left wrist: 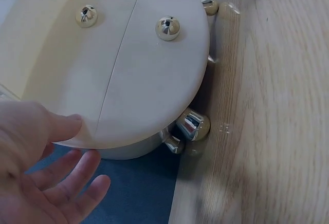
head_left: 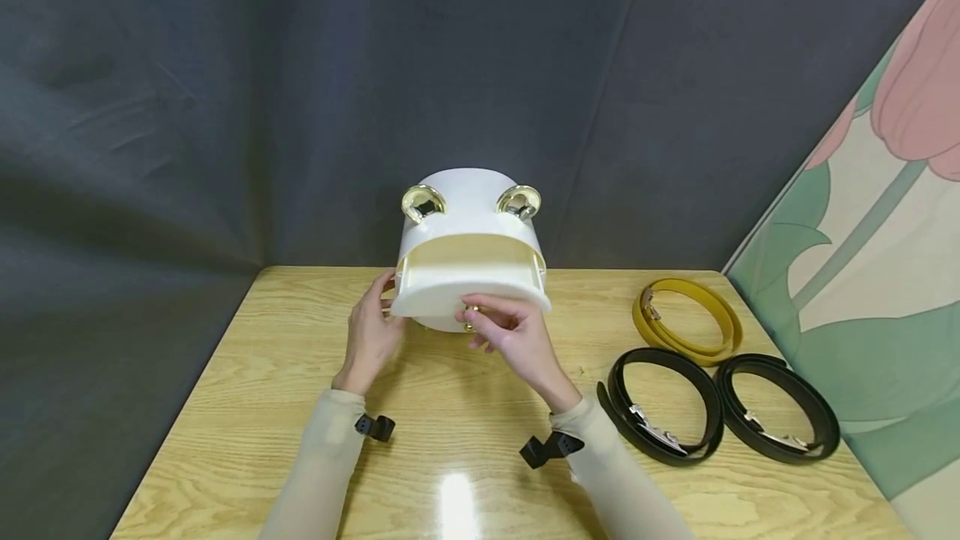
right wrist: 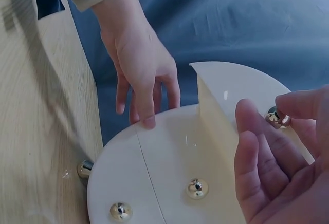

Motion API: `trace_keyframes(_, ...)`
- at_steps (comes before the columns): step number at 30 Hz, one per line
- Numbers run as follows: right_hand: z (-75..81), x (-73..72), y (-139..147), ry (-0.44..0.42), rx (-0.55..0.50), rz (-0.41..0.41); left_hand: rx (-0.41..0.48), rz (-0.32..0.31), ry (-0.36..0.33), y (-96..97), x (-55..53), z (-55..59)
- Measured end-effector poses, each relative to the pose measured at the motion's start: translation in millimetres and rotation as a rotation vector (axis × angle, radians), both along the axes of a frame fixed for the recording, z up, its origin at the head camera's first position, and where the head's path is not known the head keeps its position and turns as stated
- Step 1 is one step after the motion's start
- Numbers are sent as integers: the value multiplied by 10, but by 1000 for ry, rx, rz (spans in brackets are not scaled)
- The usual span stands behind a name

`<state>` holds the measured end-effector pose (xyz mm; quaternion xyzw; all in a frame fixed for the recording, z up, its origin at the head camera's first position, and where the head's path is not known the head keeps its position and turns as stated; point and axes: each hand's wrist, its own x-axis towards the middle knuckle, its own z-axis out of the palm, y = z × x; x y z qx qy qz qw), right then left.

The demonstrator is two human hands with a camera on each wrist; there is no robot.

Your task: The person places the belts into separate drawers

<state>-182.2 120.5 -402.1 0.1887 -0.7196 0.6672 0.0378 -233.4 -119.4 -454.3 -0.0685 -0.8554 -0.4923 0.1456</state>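
Note:
A white, rounded small drawer cabinet (head_left: pixel 468 207) stands on the table, its top drawer (head_left: pixel 472 248) pulled partway out. Thumb and fingertips of my right hand (head_left: pixel 521 340) pinch that drawer's gold knob (right wrist: pixel 277 117), the other fingers loosely bent beside it. On the cabinet's left side, my left hand (head_left: pixel 371 340) rests its thumb (left wrist: pixel 66 127) on the front edge, with its fingers spread along the side. Two lower drawer fronts, each with its own gold knob (left wrist: pixel 167 28), are closed, one above the other. Shiny gold feet (left wrist: pixel 193 124) support the cabinet.
Two round gold ornaments (head_left: pixel 519 202) sit on the cabinet's upper part. To the right lie a coiled yellow belt (head_left: pixel 731 327) and two coiled black belts, one nearer the cabinet (head_left: pixel 708 390) and one farther right (head_left: pixel 823 419). A dark curtain (head_left: pixel 480 65) hangs behind the wooden table (head_left: pixel 247 423).

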Motion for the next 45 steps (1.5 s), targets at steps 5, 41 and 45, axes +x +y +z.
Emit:
trace_keyframes(5, 34, 107, -16, -2, 10, 7, -17, 15, 11, -8, -3, -15)
trace_keyframes(41, -135, 400, 54, 19, 20, 63, 390, -76, -74, -10, 148, 404)
trace_keyframes(45, -144, 402, 69, 37, 30, 72, 405, -105, -120, 13, 237, 510)
